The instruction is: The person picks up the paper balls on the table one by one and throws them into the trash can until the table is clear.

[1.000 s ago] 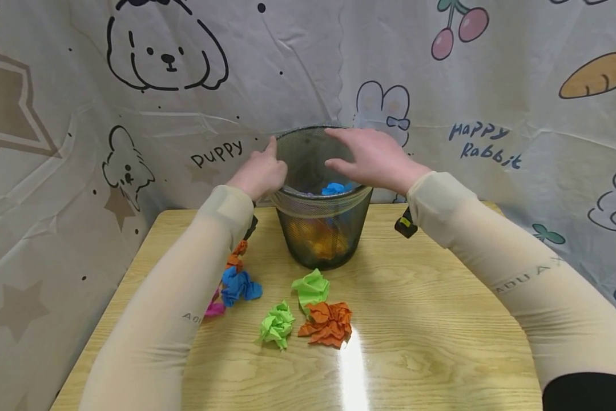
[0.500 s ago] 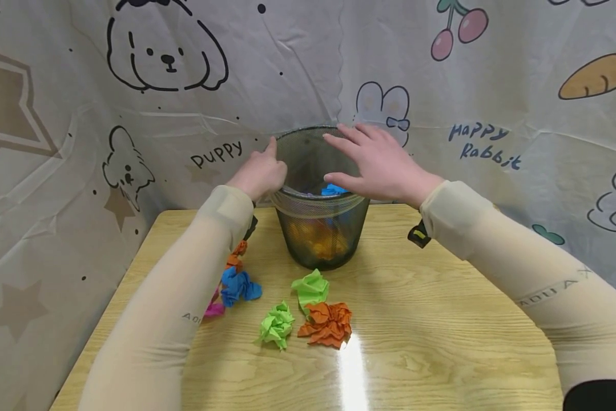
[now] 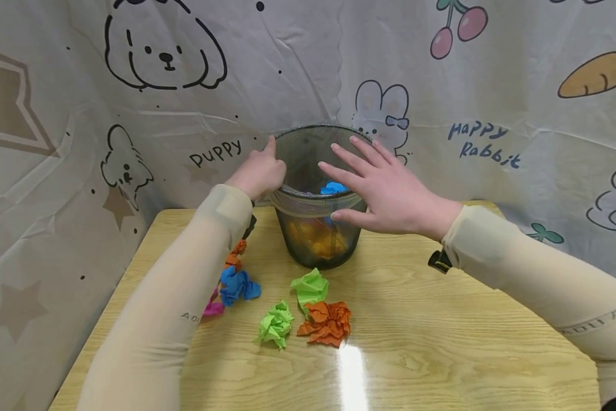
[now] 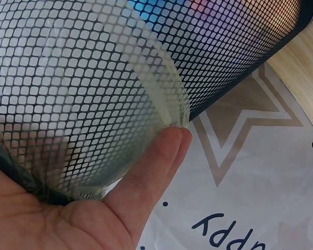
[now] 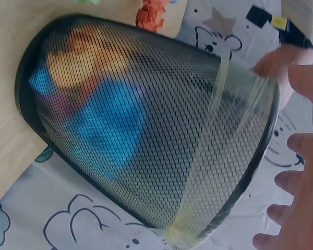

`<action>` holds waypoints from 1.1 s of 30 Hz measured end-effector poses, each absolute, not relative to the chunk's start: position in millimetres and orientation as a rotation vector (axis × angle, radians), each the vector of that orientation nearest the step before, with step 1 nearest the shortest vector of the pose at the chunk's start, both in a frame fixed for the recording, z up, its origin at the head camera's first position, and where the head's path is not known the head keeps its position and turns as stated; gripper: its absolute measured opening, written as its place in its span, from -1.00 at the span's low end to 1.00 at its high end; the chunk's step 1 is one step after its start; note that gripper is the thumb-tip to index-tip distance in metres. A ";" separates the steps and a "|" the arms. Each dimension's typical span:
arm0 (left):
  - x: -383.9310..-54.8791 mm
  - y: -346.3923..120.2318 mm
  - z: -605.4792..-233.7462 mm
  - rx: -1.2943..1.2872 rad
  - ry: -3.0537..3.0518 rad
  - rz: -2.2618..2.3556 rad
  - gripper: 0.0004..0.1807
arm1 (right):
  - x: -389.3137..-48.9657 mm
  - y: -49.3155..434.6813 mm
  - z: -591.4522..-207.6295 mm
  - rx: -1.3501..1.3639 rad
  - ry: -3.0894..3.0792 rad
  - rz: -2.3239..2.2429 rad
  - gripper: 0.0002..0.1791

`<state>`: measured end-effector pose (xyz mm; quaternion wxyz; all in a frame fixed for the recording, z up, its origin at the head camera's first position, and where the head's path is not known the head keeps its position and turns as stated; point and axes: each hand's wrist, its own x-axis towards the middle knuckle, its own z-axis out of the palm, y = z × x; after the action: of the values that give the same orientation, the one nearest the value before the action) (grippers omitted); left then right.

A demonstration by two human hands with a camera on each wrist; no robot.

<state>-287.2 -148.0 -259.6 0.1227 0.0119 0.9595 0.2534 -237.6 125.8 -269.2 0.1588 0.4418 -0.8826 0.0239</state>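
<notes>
A dark mesh wastebasket (image 3: 318, 228) stands upright at the back of the table, with a clear plastic liner (image 4: 169, 88) folded over its rim. My left hand (image 3: 260, 170) grips the rim on the left. In the left wrist view one digit lies outside against the liner's edge, while blurred fingers show through the mesh. To the right, my right hand (image 3: 397, 197) is raised with fingers spread and holds nothing. The right wrist view shows it apart from the rim. Inside lie a blue crumpled paper (image 5: 112, 125) and yellow-orange paper (image 5: 73, 67).
Two green paper balls (image 3: 310, 287) and an orange one (image 3: 326, 323) lie on the wooden table (image 3: 441, 342) before the basket. Blue paper (image 3: 238, 285), pink paper (image 3: 213, 308) and orange paper (image 3: 236, 257) sit near my left forearm. A printed curtain (image 3: 184, 114) hangs close behind.
My right hand has drawn away from the basket's right rim, toward the right and nearer to me, its fingers spreading. The left hand stays on the rim.
</notes>
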 end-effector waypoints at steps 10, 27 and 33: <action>-287.6 -147.3 -259.6 0.026 2.809 0.733 -0.21 | -202.9 130.4 -285.9 1.454 -2.315 0.135 -0.10; -288.7 -148.3 -261.2 0.005 2.806 0.738 -0.22 | -161.9 125.3 -331.7 1.806 -2.295 0.076 -0.14; -288.1 -148.2 -258.4 0.024 2.795 0.733 -0.22 | -161.2 125.5 -349.1 1.856 -2.412 0.022 -0.14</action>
<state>-288.1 -148.2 -258.4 0.1256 0.0082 0.9595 0.2518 -161.2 125.5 -349.1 0.0491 0.6091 -0.7916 0.0072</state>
